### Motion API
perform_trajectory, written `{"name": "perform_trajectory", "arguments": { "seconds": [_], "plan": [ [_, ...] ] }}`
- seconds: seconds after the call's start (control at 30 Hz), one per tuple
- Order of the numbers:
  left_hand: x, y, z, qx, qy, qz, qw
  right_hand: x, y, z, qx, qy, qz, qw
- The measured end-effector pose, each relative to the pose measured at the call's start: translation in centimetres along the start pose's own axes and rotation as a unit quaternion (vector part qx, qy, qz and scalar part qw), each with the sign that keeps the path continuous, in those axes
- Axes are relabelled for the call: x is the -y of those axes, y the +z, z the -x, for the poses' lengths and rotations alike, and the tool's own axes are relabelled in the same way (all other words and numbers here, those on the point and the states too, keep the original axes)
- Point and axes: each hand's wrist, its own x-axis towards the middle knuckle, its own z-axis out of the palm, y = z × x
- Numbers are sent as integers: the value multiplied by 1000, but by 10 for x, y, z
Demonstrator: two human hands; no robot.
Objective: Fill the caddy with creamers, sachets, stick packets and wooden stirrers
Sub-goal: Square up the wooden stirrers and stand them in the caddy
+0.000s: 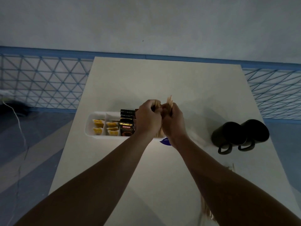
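Only the head view here. Both hands are closed around a bundle of thin pale wooden stirrers [170,101]: the left hand [149,118] and right hand [173,121] are knuckle to knuckle, with the stick tips poking out above them. They're over the right end of the long white plastic caddy [88,126], and that compartment is hidden under them, so I can't tell if any sticks are seated. My worry is that the bundle looks splayed at the top, so easing the grip unevenly could fan the sticks out onto the bench [162,79] instead of into the slot. The black Kopiko Supremo coffee packets [127,126] stand right against the left hand and a nudge could tip them. Left of those sit small yellow packs [98,126]. More loose stirrers [206,211], blurry, lie by the right forearm near the edge and could get swept off. Two black mugs [239,134] lie on their sides well right of the hands. The bench is plain white, and there's a blue lattice-pattern wall band [40,82] behind it and a white cable [17,121] on the floor far left.
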Motion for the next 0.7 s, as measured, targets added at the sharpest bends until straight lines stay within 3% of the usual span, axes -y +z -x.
{"name": "perform_trajectory", "arguments": {
  "seconds": [0.1,0.27,0.43,0.7],
  "plan": [
    [-1,-1,0,-3,-3,17,1000,0,-1,1,-2,2,0,1000],
    [-3,-8,-3,-13,1,38,999,8,-9,6,3,-77,135,988],
    [-7,-23,-10,-19,27,1,999,9,-18,6,-22,-136,192,972],
    [-10,-40,-21,47,75,-131,987,6,-25,4,-20,-94,235,967]
  ]
}}
